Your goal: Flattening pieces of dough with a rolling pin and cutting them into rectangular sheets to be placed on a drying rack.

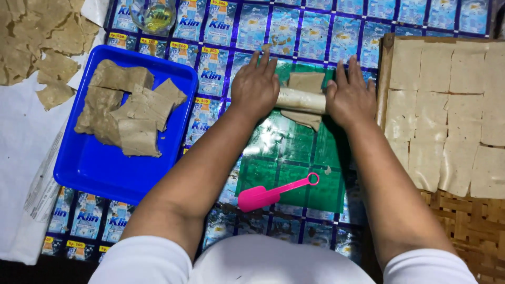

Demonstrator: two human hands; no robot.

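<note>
Pale roller (pixel 301 100) under both flat palms, fingers (pixel 261 66) outstretched.

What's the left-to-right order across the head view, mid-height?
Torn brown pieces → blue tray of dough slabs → left hand → rolling pin → right hand → board of cut dough squares.
</note>
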